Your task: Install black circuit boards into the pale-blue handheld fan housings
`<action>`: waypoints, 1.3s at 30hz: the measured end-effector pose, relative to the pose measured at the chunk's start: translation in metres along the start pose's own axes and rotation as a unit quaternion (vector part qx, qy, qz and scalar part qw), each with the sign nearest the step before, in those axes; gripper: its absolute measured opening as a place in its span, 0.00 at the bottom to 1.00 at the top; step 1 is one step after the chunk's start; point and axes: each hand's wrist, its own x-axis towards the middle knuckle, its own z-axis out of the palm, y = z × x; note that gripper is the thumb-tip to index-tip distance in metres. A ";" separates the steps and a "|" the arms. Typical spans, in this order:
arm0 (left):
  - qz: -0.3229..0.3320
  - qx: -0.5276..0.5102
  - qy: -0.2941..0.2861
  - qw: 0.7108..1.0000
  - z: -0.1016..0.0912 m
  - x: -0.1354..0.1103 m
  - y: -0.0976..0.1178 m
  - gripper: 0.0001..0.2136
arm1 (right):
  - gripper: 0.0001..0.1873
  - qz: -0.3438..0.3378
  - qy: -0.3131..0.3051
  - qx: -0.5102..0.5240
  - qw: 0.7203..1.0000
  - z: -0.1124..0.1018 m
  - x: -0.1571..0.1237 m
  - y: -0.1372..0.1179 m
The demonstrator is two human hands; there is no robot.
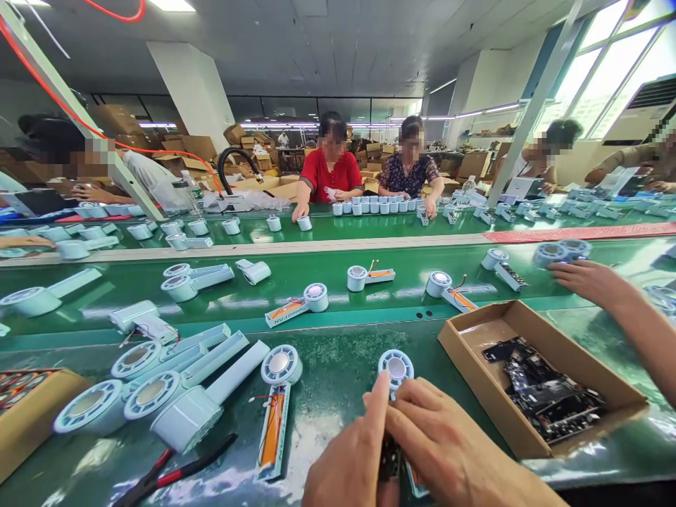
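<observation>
A light-blue handheld fan (pixel 396 366) lies at the front of the bench under both my hands, its round head pointing away from me. My left hand (pixel 348 454) is closed against the handle's left side, one finger stretched up to the head. My right hand (pixel 448 440) curls over the handle from the right, its fingertips hidden. Between them shows part of a dark circuit board (pixel 389 458); the handle is mostly covered. Left of my hands lies another fan (pixel 282 365) with its handle open, showing an orange battery (pixel 272 429) and thin wires.
A cardboard box (pixel 581 352) of circuit boards stands at right; another person's hand (pixel 586 282) reaches over fans behind it. Several fans (pixel 153 394) and black-and-red pliers (pixel 169 475) lie at left, near another box (pixel 42 415). More fans line the green belt (pixel 296 264). Co-workers sit opposite.
</observation>
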 end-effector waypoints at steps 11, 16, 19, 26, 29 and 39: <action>-0.055 -0.135 -0.198 0.969 0.034 0.064 -0.038 0.29 | 0.14 0.422 0.236 0.351 0.802 0.032 -0.039 0.039; -0.035 -0.094 -0.184 0.978 0.039 0.055 -0.039 0.25 | 0.13 0.408 0.173 0.221 0.869 0.030 -0.061 0.044; -0.046 -0.070 -0.183 0.980 0.039 0.056 -0.038 0.26 | 0.07 0.270 0.072 -0.002 0.960 0.017 -0.063 0.045; -0.059 -0.104 -0.142 0.983 0.041 0.056 -0.030 0.23 | 0.18 0.146 -0.069 -0.125 0.979 -0.005 -0.049 0.029; -0.074 -0.130 -0.126 0.981 0.042 0.054 -0.028 0.22 | 0.21 0.197 -0.044 -0.029 0.979 -0.001 -0.054 0.027; -0.204 -0.289 -0.126 0.927 0.054 0.049 -0.017 0.29 | 0.13 0.315 0.071 0.078 0.943 0.033 -0.067 0.022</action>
